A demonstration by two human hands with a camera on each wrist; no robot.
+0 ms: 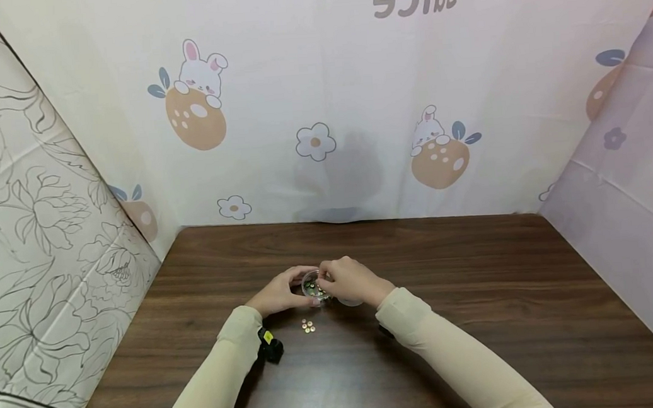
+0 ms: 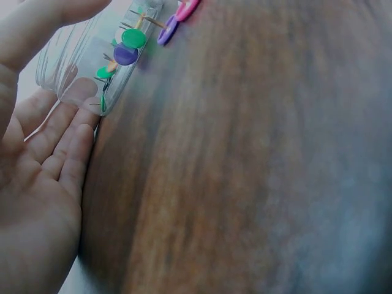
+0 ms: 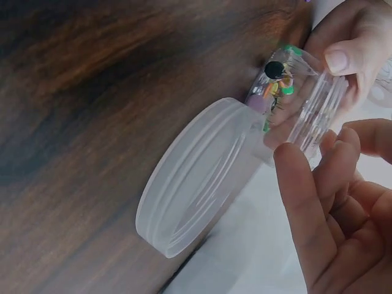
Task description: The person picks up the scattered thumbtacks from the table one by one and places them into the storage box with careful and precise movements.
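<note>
My left hand (image 1: 278,294) holds a small clear plastic jar (image 3: 315,104) on the table, thumb on one side and fingers on the other. Inside lie several thumbtacks (image 2: 133,38) with green, purple and other coloured heads. Over the jar's open mouth is my right hand (image 1: 356,280), its fingers bent at the rim; whether they pinch a tack is hidden. A translucent round lid (image 3: 177,190) rests beside the jar, under the right hand. Several loose thumbtacks (image 1: 308,326) sit in a small group on the near side of the jar, a purple tack (image 2: 167,32) among them.
Both hands work on a dark wood-grain table (image 1: 479,269). A printed curtain (image 1: 317,72) stands along its far edge, and further patterned cloths hang at the left and right sides. A black device (image 1: 271,347) is strapped at the left wrist.
</note>
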